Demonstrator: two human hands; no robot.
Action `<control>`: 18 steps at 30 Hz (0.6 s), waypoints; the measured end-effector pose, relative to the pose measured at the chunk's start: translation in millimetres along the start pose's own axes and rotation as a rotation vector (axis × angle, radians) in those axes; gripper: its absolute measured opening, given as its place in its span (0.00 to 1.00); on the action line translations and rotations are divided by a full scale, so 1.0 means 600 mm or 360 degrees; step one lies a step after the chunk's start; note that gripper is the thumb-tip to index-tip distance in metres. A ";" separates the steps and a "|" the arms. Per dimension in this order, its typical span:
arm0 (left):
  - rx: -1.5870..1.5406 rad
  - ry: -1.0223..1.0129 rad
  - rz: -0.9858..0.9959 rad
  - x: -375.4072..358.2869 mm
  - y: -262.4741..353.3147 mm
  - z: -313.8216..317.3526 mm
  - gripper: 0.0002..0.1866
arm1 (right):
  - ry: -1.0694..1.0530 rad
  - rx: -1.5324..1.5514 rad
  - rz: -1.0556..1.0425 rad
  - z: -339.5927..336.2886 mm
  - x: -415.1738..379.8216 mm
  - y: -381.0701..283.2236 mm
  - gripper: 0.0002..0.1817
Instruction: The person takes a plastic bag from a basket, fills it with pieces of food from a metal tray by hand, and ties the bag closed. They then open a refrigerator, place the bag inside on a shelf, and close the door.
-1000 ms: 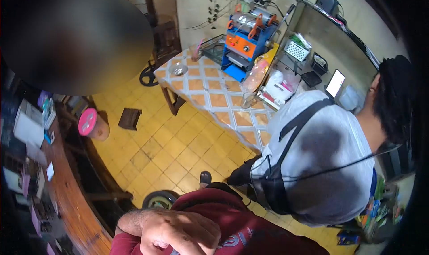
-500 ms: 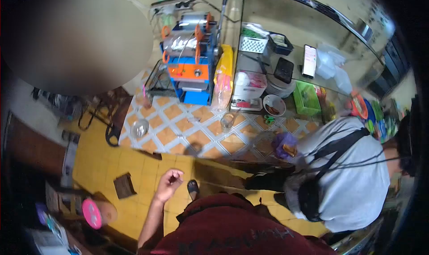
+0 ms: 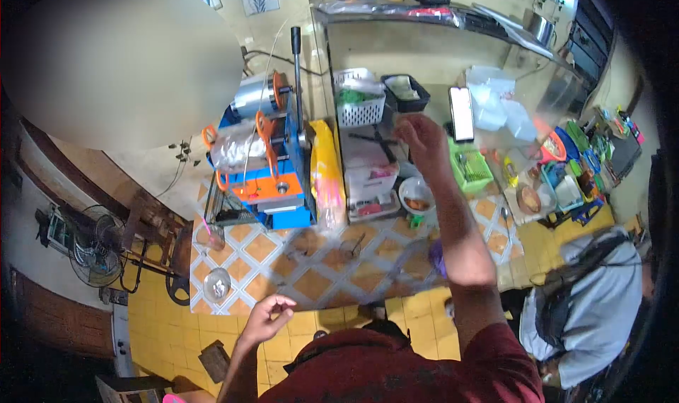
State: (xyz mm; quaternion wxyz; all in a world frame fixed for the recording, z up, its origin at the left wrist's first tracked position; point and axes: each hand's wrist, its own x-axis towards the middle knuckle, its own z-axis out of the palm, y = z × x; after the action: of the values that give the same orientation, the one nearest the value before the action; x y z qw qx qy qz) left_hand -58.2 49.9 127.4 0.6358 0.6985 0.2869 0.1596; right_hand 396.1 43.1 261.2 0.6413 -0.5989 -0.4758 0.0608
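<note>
My right hand [image 3: 423, 143] reaches over the glass-topped shelf, its fingers bent together and partly blurred. Whatever they grip, if anything, is hidden. Close by stand a lit phone [image 3: 462, 114], a black basket [image 3: 407, 94] and a white basket [image 3: 362, 110]. Under my forearm lie a bowl with food [image 3: 416, 193] and a green basket [image 3: 472, 171]. In front of the table's near edge, my left hand [image 3: 267, 319] hangs with loosely bent fingers, thumb apart, holding nothing. A small bowl [image 3: 217, 285] is the nearest thing on the table to it.
A blue and orange sealing machine [image 3: 262, 170] with a long lever stands at the table's back left. Beside it leans a yellow packet [image 3: 325, 166]. A glass cup [image 3: 351, 247] is on the tiled tabletop [image 3: 304, 286]. Another person [image 3: 594, 297] bends at the right.
My right hand has come into view and reached over the shelf, covering where a black object lay. The view has shifted; the other person is lower and further right. My left hand stays similarly bent.
</note>
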 end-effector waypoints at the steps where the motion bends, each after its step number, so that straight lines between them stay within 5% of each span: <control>1: -0.0025 -0.0006 -0.0009 0.012 0.033 0.014 0.09 | -0.0044 -0.0142 -0.0033 -0.001 0.059 0.012 0.14; 3: 0.0038 0.0052 0.0126 0.039 0.056 0.040 0.09 | -0.0107 -0.0258 -0.0086 0.003 0.160 0.046 0.16; 5: 0.0015 0.0122 0.0156 0.065 0.067 0.069 0.09 | -0.0200 -0.0762 -0.0428 0.024 0.240 0.098 0.20; 6: -0.0060 0.0122 0.0129 0.077 0.083 0.087 0.10 | -0.0113 -0.0792 -0.0820 0.033 0.270 0.143 0.22; 8: -0.0138 0.0147 0.0109 0.101 0.097 0.107 0.10 | -0.0227 -0.0827 -0.1021 0.043 0.317 0.195 0.17; 9: -0.0172 0.0173 0.0084 0.109 0.097 0.117 0.09 | -0.0241 -0.0807 -0.1035 0.042 0.335 0.205 0.17; 11: -0.0225 0.0211 0.0027 0.119 0.106 0.134 0.09 | -0.0944 -0.0595 -0.0466 0.037 0.359 0.211 0.10; 16: -0.0353 0.0211 0.0031 0.152 0.110 0.165 0.08 | -0.0993 -0.0625 -0.0228 0.031 0.361 0.175 0.05; 18: -0.0350 0.0170 0.0020 0.177 0.132 0.172 0.08 | -0.0642 -0.0530 -0.0420 0.033 0.352 0.167 0.02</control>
State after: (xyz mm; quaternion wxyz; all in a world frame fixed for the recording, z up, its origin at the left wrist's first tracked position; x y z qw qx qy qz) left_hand 101.5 29.7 175.3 0.6914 0.6168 0.2969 0.2310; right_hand 545.8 221.4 288.5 0.4289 -0.6047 -0.6710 0.0157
